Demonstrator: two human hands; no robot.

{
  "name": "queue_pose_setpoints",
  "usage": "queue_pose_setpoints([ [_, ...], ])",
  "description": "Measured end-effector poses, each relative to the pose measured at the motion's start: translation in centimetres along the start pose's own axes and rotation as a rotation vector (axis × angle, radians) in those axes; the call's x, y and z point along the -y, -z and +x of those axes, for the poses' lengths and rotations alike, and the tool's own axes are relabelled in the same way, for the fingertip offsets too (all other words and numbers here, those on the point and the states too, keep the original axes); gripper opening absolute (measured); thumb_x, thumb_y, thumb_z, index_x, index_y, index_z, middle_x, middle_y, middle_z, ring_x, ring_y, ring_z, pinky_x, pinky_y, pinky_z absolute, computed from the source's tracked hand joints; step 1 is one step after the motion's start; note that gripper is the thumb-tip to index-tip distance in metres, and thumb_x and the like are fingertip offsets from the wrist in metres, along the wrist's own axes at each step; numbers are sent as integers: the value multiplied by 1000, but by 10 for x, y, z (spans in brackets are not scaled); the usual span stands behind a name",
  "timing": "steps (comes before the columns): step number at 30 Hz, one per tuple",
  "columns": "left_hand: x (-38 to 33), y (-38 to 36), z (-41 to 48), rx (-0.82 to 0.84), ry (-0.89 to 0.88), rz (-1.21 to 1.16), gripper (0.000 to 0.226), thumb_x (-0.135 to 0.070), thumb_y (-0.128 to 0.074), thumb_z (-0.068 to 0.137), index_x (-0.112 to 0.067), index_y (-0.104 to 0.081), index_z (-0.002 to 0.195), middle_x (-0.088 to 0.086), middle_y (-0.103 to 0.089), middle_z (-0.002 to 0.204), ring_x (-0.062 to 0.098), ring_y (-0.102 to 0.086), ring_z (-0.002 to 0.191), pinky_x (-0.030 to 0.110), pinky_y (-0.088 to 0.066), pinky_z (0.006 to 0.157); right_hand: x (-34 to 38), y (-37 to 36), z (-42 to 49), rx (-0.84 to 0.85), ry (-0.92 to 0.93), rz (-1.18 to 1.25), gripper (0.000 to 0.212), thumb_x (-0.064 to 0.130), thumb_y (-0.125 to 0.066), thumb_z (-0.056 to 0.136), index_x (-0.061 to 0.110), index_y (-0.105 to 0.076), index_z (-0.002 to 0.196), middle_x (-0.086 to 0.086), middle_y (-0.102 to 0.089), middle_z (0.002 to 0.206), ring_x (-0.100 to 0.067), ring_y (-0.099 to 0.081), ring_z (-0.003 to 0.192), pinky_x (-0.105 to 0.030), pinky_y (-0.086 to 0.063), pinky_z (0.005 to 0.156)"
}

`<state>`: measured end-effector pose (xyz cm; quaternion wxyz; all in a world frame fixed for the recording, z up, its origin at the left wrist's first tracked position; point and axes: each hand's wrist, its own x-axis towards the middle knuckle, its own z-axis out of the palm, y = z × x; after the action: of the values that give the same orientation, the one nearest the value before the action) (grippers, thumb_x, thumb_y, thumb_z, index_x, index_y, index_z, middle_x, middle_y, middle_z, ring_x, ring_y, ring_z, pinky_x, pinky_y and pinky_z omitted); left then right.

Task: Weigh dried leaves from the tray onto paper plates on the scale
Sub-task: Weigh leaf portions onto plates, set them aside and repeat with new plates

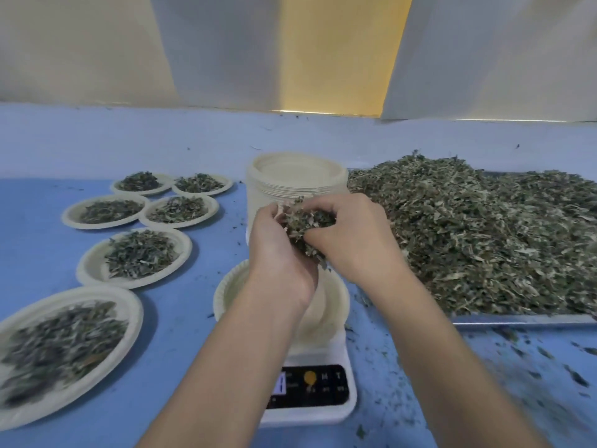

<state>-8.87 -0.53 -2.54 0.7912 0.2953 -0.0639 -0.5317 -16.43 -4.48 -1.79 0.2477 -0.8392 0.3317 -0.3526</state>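
both hands, left hand (pixel 277 250) and right hand (pixel 352 240), cup a clump of dried green leaves (pixel 305 226) with curled fingers above the cream paper plate (pixel 226 295) on the white digital scale (pixel 310 389).

letter "t" on scale (pixel 311 388) panel, display digits blurred, unreadable

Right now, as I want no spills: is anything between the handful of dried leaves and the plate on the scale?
Nothing visible does. The left hand and right hand hold the clump of dried green leaves above the round cream paper plate on the white digital scale.
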Motion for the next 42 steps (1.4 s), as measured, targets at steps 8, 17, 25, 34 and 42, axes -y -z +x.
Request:
queue_pose_setpoints([
  [8, -25, 25, 4, -267, 58, 306, 37, -32, -37, 96, -6, -54, 117, 14, -54, 115, 25, -56, 101, 30, -43, 76, -5, -22, -3, 256, -12, -221, 44, -3, -57, 76, 28, -73, 104, 8, -68, 81, 1, -46, 50, -13, -36, 49],
  [17, -38, 26, 6, -287, -117, 396, 24, -26, -35, 97, -17, -58, 97, 0, -50, 131, 15, -36, 121, 24, -33, 70, -6, -31, -5, 537, 25, -177, 50, 7, -66, 79, 35, -65, 121, 7, -67, 97, 0, -52, 64, -3, -39, 54],
  [25, -44, 32, 11, -277, -140, 404, 34, -28, -36, 95, -11, -61, 112, 8, -46, 141, 16, -30, 137, 36, -22, 103, -11, -24, -2, 340, -75, 52, 42, 6, -70, 79, 35, -69, 110, 12, -68, 109, 2, -60, 83, -19, -51, 82],
  [34, -51, 38, 14, -231, -137, 400, 38, -25, -32, 96, -8, -58, 117, 10, -50, 138, 20, -36, 135, 33, -21, 110, -21, -28, 1, 377, -168, 202, 35, -5, -68, 78, 21, -73, 99, 3, -71, 99, -10, -66, 93, -34, -53, 91],
  [42, -41, 36, 14, -181, -133, 379, 41, -21, -31, 96, -5, -55, 126, 10, -56, 131, 21, -39, 133, 33, -19, 116, -25, -29, 1, 441, -173, 250, 44, -15, -66, 73, 23, -69, 95, -1, -70, 104, -8, -62, 91, -26, -56, 81],
])
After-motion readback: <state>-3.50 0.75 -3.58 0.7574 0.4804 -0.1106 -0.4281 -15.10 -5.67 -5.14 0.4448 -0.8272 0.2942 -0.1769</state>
